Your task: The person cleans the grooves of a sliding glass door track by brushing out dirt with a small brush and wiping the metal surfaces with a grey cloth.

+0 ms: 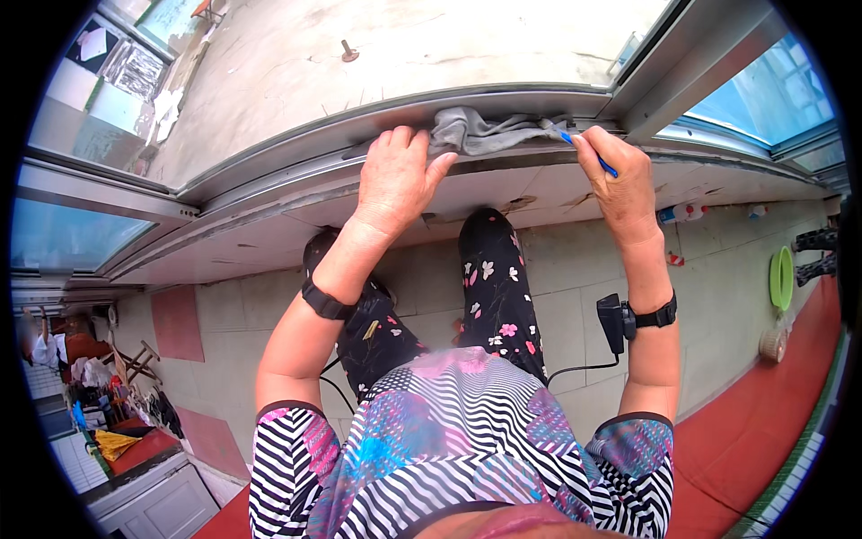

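A crumpled grey cloth (489, 132) lies along the metal window track. My left hand (395, 175) rests on the frame at the cloth's left end, fingers laid over the rail and thumb spread apart. Its fingertips are partly out of sight. In my right hand (621, 180) is a slim blue stick-like handle (607, 168), gripped between thumb and fingers. The handle's far end touches the right end of the cloth; what tips it is too small to make out.
The metal window frame (260, 175) curves across ahead of me above a pale wall ledge (269, 229). A bottle (682, 214) lies near the wall at right, with a green basin (781, 278) farther out. Folding wooden furniture (139, 364) and clutter stand at left.
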Demonstrator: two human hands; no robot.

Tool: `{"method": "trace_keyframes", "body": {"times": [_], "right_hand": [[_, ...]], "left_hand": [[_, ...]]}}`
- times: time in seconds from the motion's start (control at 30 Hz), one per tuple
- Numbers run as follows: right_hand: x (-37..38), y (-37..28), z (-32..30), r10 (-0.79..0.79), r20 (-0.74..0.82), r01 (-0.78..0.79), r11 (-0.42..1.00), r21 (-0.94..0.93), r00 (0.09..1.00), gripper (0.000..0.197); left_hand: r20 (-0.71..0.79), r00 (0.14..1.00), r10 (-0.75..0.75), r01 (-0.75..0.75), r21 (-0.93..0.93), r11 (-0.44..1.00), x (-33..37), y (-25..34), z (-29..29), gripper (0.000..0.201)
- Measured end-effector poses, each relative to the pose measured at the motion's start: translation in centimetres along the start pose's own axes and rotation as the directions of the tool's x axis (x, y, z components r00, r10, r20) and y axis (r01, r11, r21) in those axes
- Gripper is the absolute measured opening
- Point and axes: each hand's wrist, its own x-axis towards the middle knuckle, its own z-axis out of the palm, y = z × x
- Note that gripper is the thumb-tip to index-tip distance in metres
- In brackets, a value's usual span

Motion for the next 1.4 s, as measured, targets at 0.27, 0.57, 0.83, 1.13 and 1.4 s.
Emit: {"method": "trace_keyframes", "body": {"times": [0.27,0.57,0.83,1.13,1.4], "right_hand": [[-2.4,4.3,-1.4,0.030,-0.150,-0.040,0.997,-0.066,0.988,0.015],[-3.1,2.6,-2.0,0.026,-0.188,-0.041,0.996,-0.075,0.982,0.014],[-2.5,3.8,-0.3,0.055,-0.157,-0.067,0.995,-0.069,0.986,0.019],[-1.4,-1.4,3.2,-0.127,-0.083,0.124,0.991,-0.042,0.988,0.024],[-1.6,-6.4,7.4,-0.177,-0.152,0.175,0.984,-0.022,0.972,0.021]], "left_hand": [[0.096,0.989,0.117,-0.112,-0.048,0.992,2.2,5.5,1.6,0.063],[0.150,0.962,0.229,-0.174,-0.311,0.934,6.1,8.8,4.4,0.068],[0.058,0.969,0.241,-0.218,-0.262,0.940,6.6,8.7,5.1,0.044],[-0.017,0.984,0.179,-0.179,-0.028,0.983,1.5,1.7,2.1,0.046],[-0.075,0.996,0.049,-0.042,0.098,0.994,-2.6,-4.2,-1.5,0.042]]}}
